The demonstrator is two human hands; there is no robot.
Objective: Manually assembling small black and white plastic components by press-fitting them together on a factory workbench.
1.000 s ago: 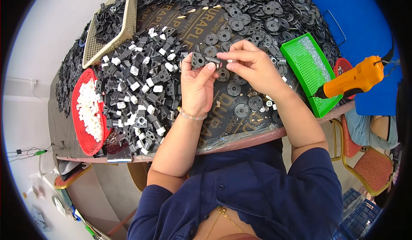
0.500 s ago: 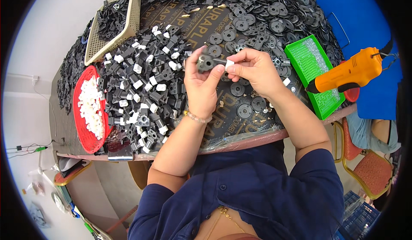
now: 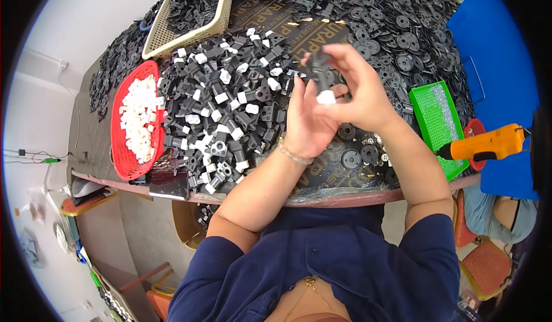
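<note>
Right hand fingers: the right hand (image 3: 356, 94) is raised over the surface (image 3: 322, 175), its fingers (image 3: 345, 54) clamped on a black part with a white cap (image 3: 319, 75); the black end sits between the fingertips at the top, the white cap hangs at the bottom.
Left hand fingers: the left hand (image 3: 307, 120) is held palm-up just beside the part, fingers (image 3: 299, 89) loosely apart, touching or nearly touching the white cap; exact contact cannot be told.
Near left: a heap of black and white parts (image 3: 224, 109) lies just left of the hands.
Near right: black discs (image 3: 359, 155) lie under and beyond the hands.
Farther left: a red tray of white caps (image 3: 135, 120); a beige basket (image 3: 190, 11) beyond it.
Farther right: a green tray (image 3: 437, 120), an orange tool (image 3: 486, 143).
</note>
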